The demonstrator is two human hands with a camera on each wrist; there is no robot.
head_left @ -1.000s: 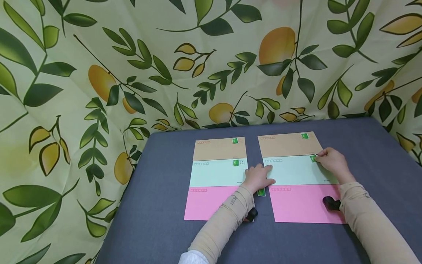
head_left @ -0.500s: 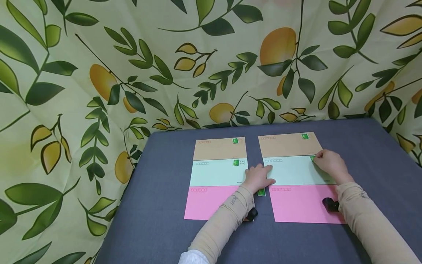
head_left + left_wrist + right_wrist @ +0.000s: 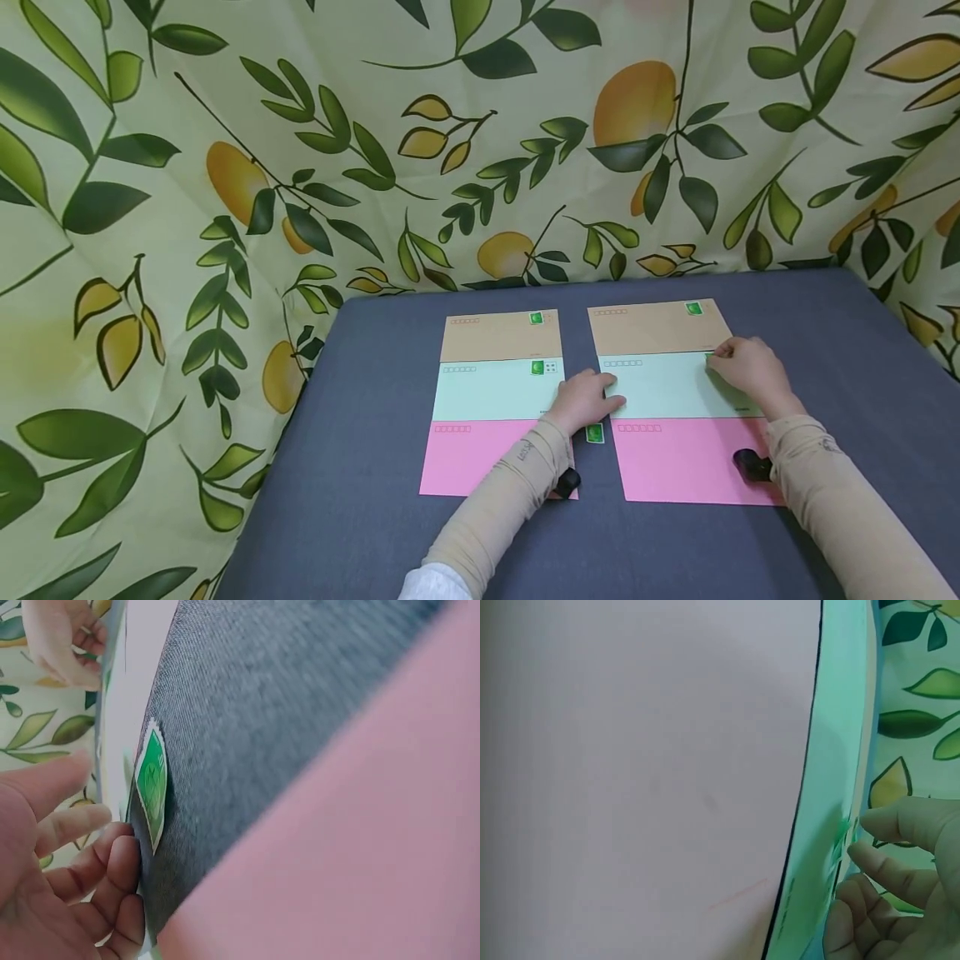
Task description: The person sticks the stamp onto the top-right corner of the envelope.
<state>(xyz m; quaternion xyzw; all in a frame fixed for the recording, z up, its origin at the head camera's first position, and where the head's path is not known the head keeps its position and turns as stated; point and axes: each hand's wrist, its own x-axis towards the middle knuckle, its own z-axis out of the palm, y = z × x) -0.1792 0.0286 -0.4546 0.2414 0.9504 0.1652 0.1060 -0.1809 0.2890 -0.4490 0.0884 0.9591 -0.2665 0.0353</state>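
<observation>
My right hand pinches a green stamp at the upper right corner of the right-hand mint envelope. In the head view the fingers cover most of that stamp. My left hand rests by the left edge of the same envelope, thumb and forefinger spread and holding nothing. Just below it, a loose green stamp lies on the dark cloth between the two envelope columns. That stamp also shows beyond the left fingertips in the left wrist view.
A pink envelope and a tan one complete the right column. The left column has tan, mint and pink envelopes; its tan and mint ones bear green stamps. Patterned fabric hangs behind the table.
My left hand has shifted slightly left, uncovering more of the loose stamp. My right hand has moved slightly left and covers more of the stamp at its fingers.
</observation>
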